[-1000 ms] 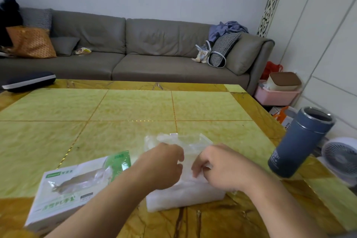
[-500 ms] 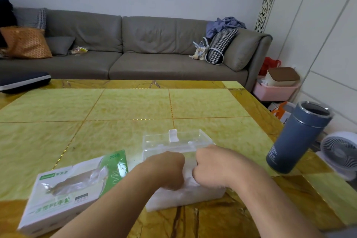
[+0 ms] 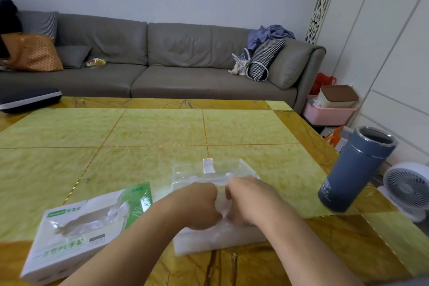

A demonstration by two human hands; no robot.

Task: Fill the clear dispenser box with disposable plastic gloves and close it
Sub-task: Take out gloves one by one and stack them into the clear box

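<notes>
Hands meet over the clear dispenser box (image 3: pixel 216 237), which stands at the near middle of the table (image 3: pixel 139 137). The left hand (image 3: pixel 199 206) and the right hand (image 3: pixel 250 202) are both curled into loose fists, knuckles close together, and they press down into the pile of plastic gloves (image 3: pixel 220 209) inside the box. I cannot tell if the fingers pinch the film or only push it, because the fingertips are hidden under the knuckles. I think the hands are held so because thin gloves spring up, and the pile must go down before the box can close.

The lid (image 3: pixel 209 169) of the box stands open on the far side, tilted back, with a small white tab at its far edge, so the top of the box is free for the hands. The box looks already well filled with white film.

Just to the left of it lies the cardboard glove carton (image 3: pixel 86 225), its opening up and some film showing, probably kept near for taking more gloves. A dark blue tumbler (image 3: pixel 352 172) stands at the right, well apart from the box.
</notes>
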